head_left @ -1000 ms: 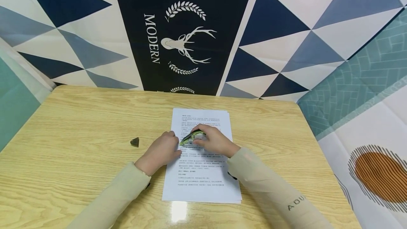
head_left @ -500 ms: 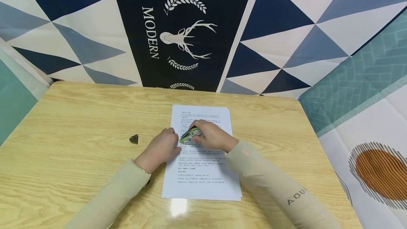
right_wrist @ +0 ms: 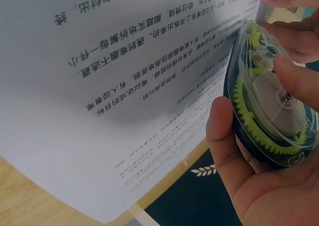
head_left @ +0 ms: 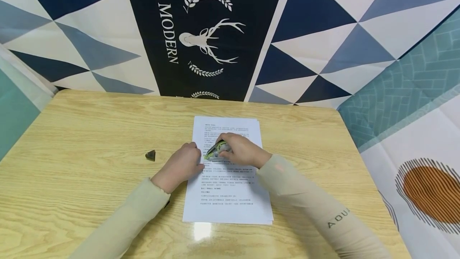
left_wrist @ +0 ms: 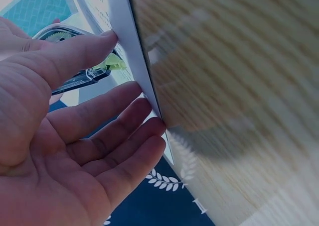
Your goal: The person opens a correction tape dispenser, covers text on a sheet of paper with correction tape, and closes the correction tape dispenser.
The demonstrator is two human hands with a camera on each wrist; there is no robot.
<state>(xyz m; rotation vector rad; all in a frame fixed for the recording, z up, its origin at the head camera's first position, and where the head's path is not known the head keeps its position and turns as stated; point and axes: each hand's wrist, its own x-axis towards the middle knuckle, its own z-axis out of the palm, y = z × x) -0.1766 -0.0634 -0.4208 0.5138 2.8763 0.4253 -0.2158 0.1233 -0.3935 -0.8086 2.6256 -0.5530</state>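
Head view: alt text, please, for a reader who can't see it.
A person's right hand holds a green-trimmed tape dispenser, its tip at printed paper on a wooden table, while the left hand touches the paper's left edge. A small dark piece lies farther left.

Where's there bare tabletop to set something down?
Two wide patches: right of the papers, beyond the right sleeve, and left of the dark piece, out to the table edge. Crowded: across the papers' middle, where left hand, correction tape and right hand line up.
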